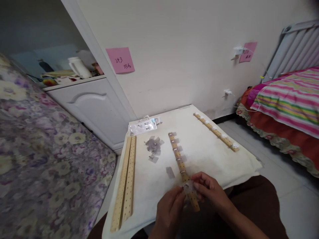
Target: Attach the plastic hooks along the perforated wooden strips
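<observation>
A narrow wooden strip with holes [181, 165] lies across the middle of the table, its near end between my hands. Several small clear plastic pieces sit along it. Over its near part is a clear plastic piece with a small ring-like item [187, 188]. My right hand [208, 188] pinches the right side of this piece between thumb and fingers. From the left, my left hand [171, 206] has its closed fingertips at the piece's other side. One loose clear plastic piece [170, 172] lies left of the strip, and a pile of similar pieces [153, 146] is farther back.
Two long wooden strips with holes [129, 177] lie along the table's left side. Another strip carrying white pieces [216, 130] is at the right. A clear packet [143, 126] rests at the back left. A bed [286, 96] stands at the right, a floral curtain [50, 159] at the left.
</observation>
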The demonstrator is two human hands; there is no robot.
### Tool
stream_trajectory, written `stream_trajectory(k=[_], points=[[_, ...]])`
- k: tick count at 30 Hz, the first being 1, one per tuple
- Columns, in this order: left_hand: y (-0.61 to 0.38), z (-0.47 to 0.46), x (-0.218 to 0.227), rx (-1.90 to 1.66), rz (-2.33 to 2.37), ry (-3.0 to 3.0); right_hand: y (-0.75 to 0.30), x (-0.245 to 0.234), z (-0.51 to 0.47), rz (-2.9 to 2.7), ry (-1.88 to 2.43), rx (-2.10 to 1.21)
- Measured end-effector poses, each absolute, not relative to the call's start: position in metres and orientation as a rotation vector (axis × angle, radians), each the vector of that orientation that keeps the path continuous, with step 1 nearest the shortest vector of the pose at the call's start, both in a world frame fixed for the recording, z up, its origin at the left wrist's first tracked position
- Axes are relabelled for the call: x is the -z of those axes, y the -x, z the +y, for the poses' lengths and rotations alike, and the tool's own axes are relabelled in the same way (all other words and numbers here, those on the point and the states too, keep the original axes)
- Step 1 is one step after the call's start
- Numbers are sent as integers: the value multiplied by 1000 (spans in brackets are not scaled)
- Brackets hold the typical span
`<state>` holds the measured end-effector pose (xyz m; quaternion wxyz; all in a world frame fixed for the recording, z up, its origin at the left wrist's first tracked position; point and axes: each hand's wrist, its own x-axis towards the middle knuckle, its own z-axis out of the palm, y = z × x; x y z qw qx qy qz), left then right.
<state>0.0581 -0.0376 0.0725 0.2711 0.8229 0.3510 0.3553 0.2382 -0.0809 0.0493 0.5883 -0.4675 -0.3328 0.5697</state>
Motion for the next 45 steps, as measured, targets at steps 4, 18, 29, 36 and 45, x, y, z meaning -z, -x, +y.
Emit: stream_trajectory(k=[4, 18, 29, 36, 45], points=[[-67, -42, -80, -834, 1159, -2068, -231, -47, -83, -776, 1039, -1397], [-62, -43, -75, -1001, 904, -2623, -222, -57, -102, -675, 975, -1545], [-76, -63, -65, -887, 707, -2595, -214, -61, -102, -368, 872, -1595], [-77, -45, -82, -740, 924, -2107, -226, -50, -102, -867, 974, -1679], [-71, -46, -65, -506, 876, -1508, -239, -51, -106, -1069, 1155, -1745]])
